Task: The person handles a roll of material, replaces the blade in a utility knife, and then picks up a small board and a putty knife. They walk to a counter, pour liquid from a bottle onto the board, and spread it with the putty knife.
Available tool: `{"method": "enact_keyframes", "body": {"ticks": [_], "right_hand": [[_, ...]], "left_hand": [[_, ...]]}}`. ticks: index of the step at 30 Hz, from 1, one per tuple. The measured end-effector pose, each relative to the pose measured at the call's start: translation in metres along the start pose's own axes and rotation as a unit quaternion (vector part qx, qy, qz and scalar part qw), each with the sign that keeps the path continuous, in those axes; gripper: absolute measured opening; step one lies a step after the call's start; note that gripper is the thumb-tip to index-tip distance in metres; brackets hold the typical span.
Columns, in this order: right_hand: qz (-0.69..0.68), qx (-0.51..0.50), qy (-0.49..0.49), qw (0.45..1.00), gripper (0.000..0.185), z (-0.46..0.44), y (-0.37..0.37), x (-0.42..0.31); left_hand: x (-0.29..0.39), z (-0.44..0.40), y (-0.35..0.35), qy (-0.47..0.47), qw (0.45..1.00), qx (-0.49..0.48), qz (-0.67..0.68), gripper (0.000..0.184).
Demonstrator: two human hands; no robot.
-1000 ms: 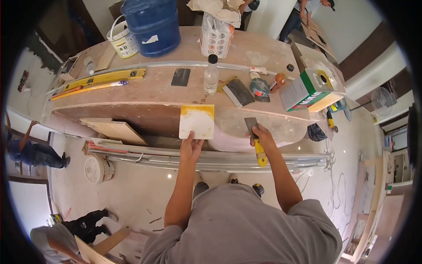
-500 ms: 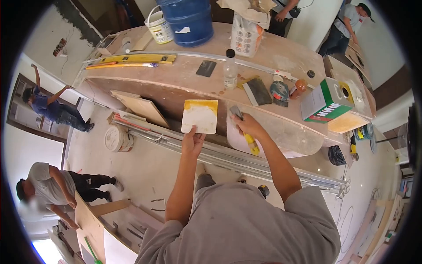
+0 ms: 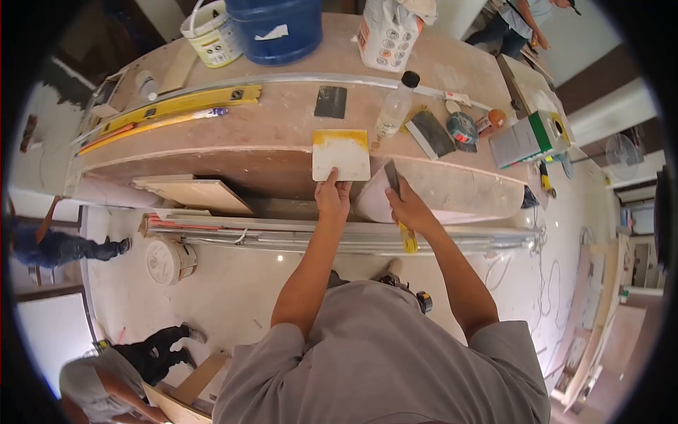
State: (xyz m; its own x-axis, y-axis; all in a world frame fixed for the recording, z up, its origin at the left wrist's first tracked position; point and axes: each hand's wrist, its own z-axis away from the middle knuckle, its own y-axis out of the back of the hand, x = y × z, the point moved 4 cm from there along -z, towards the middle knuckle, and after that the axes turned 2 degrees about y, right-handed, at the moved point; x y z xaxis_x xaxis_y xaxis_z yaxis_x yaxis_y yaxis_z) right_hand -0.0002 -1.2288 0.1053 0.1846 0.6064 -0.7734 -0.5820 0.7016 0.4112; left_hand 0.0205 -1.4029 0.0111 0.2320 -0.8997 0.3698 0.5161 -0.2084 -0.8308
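Observation:
My left hand (image 3: pixel 333 194) grips the lower edge of a small white square board (image 3: pixel 341 159), stained yellow along its top, with the thumb on its face. In my right hand (image 3: pixel 412 208) is a putty knife (image 3: pixel 409 240) with a yellow handle; its grey blade points up and away from me, just right of the board and apart from it. Both hands are in front of the worktop's near edge. Beyond them on the worktop lie a dark flat sheet (image 3: pixel 330 102), a clear bottle (image 3: pixel 397 106) with a black cap and a dark sanding block (image 3: pixel 431 134).
A yellow spirit level (image 3: pixel 180 109), a blue drum (image 3: pixel 275 32), a white pail (image 3: pixel 212 35), a paper sack (image 3: pixel 388 35) and a green-and-white can (image 3: pixel 524 141) stand or lie on the worktop (image 3: pixel 282 134). Metal profiles (image 3: pixel 339 238) run below its edge. Other people work at left and far right.
The camera view has shifted and turned, so the worktop looks closer and higher in the picture. Both hands keep their hold on the board and putty knife; the blade stays beside the board.

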Motion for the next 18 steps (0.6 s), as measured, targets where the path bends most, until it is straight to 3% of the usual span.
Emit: {"method": "enact_keyframes", "body": {"ticks": [2,4,6,9,18], "right_hand": [[0.245,0.103,0.155,0.952,0.053,0.003,-0.008,-0.046],[0.388,0.138,0.171,0.895,0.054,-0.01,-0.02,-0.069],[0.436,0.108,0.063,0.891,0.052,-0.031,-0.026,-0.072],[0.468,0.082,0.04,0.879,0.049,-0.049,-0.032,-0.062],[0.471,0.094,0.097,0.872,0.037,-0.092,-0.03,-0.059]], "left_hand": [[-0.001,0.0,-0.01,0.053,0.998,0.002,0.028,0.035],[-0.006,-0.007,-0.013,0.087,0.996,-0.003,0.011,0.035],[-0.012,-0.013,-0.012,0.099,0.994,-0.009,-0.044,0.035],[-0.016,-0.018,-0.013,0.086,0.994,0.041,-0.053,0.034],[-0.015,-0.012,-0.014,0.011,0.99,0.077,-0.116,0.037]]}}
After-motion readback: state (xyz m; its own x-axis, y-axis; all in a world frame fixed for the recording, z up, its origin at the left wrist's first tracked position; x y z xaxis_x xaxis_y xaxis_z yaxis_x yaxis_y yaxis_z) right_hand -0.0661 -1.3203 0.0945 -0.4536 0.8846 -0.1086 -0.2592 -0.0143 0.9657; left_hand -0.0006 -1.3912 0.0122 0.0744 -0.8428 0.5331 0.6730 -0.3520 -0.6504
